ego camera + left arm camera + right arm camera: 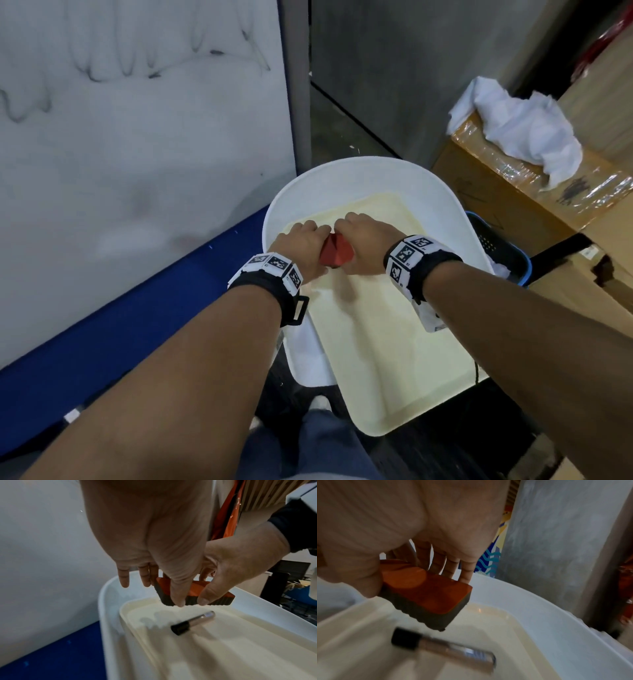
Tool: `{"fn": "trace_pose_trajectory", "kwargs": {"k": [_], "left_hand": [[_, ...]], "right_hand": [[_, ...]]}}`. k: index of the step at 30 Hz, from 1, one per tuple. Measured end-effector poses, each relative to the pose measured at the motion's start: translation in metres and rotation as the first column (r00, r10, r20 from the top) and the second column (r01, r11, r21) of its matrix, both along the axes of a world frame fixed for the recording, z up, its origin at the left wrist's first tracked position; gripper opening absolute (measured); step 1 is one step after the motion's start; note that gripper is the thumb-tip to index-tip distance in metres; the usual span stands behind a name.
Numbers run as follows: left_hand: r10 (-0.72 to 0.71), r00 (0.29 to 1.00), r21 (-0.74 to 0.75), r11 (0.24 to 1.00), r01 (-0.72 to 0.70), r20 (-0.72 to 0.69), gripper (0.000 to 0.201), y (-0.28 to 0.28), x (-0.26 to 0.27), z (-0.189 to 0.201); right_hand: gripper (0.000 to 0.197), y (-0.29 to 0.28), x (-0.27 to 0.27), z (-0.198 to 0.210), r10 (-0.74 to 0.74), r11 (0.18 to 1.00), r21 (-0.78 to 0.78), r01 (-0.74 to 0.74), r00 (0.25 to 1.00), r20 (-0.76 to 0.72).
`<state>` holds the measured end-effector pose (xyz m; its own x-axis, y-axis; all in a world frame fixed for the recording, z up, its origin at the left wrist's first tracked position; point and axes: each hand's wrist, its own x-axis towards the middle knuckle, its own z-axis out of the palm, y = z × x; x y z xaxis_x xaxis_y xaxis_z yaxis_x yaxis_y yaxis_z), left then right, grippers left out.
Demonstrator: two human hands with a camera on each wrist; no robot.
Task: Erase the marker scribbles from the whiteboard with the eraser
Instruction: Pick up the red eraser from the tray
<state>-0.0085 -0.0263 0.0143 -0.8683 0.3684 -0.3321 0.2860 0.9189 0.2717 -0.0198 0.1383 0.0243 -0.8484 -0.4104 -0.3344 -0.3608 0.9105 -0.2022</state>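
Both forearms reach down over a cream tray (394,359); the left hand (301,245) and right hand (363,245) pinch the eraser (337,253) between thumbs and fingers, just above a marker (192,622). It looks light, with a stiff orange back and soft dark felt; best gripped by the long sides. Scribbles (102,68) remain on the whiteboard (137,154).

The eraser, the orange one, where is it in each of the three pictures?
Head view: the eraser sits near the middle, held between the left hand and right hand above the cream tray.
Left wrist view: right of centre, gripped by fingers, orange top and dark felt.
Right wrist view: left of centre, tilted.
Shared landmark: the marker lying in the tray below the eraser, seen only in the wrist views.
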Motion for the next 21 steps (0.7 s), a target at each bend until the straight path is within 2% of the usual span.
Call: {"fn": "trace_pose_trajectory", "kwargs": {"k": [2, 4, 7, 9, 14, 21], "left_hand": [[0.064, 0.997, 0.034, 0.997, -0.063, -0.037, 0.037, -0.020, -0.002, 0.017], [0.121, 0.991, 0.066, 0.991, -0.117, -0.050, 0.032, -0.044, -0.003, 0.031], [0.196, 0.977, 0.111, 0.976, -0.186, -0.083, 0.037, -0.086, 0.001, 0.053], [0.247, 0.963, 0.119, 0.965, -0.234, -0.111, 0.039, -0.121, 0.008, 0.068], [0.377, 0.909, 0.128, 0.925, -0.359, -0.175, 0.040, -0.210, 0.036, 0.097], [0.480, 0.837, 0.090, 0.876, -0.474, -0.262, 0.046, -0.329, 0.097, 0.123]], "right_hand": [[0.036, -0.020, -0.007, 0.015, 0.052, 0.998, -0.015, -0.053, 0.998, -0.047], [0.037, -0.042, -0.014, 0.029, 0.105, 0.993, -0.046, -0.110, 0.990, -0.094], [0.066, -0.077, -0.023, 0.048, 0.194, 0.978, -0.048, -0.202, 0.972, -0.136], [0.075, -0.106, -0.027, 0.059, 0.259, 0.965, -0.011, -0.264, 0.954, -0.152], [0.049, -0.195, -0.026, 0.083, 0.375, 0.925, 0.011, -0.379, 0.910, -0.176], [0.044, -0.329, 0.012, 0.119, 0.509, 0.846, 0.006, -0.533, 0.804, -0.306]]}}
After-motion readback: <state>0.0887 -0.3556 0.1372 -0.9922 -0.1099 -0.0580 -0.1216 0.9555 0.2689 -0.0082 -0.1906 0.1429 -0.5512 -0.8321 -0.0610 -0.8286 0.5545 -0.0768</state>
